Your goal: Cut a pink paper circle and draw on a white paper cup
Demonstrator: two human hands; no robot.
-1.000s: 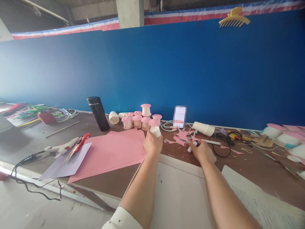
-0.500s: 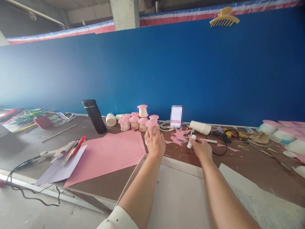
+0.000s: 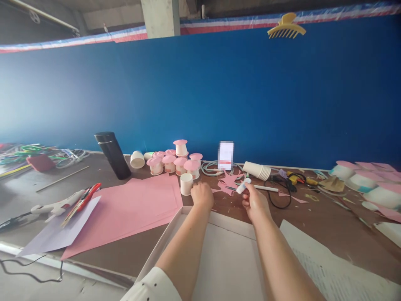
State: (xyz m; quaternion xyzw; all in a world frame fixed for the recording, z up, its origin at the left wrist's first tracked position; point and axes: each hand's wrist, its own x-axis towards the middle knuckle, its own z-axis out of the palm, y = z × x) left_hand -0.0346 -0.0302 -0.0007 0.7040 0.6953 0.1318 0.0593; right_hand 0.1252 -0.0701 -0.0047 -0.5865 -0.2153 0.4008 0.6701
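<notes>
The right hand pinches a white tube. Beside the left hand, whose grip I cannot tell, a paper cup stands on the table: probably light, crushable, best held mid-height.

Seen from the wearer's head, two bare hands are over a brown table below a blue panel. The left hand, fingers bent downward, is just beside an upright white paper cup; whether they touch is unclear. The right hand holds a small white tube near pink paper scraps. Behind the cup is a cluster of pink-topped cups, one higher than the rest. Leftward lie pink sheets, a pale purple sheet, a red cutter and a white glue gun; a black bottle stands behind. Rightward, stacked paper cups lie sideways.
</notes>
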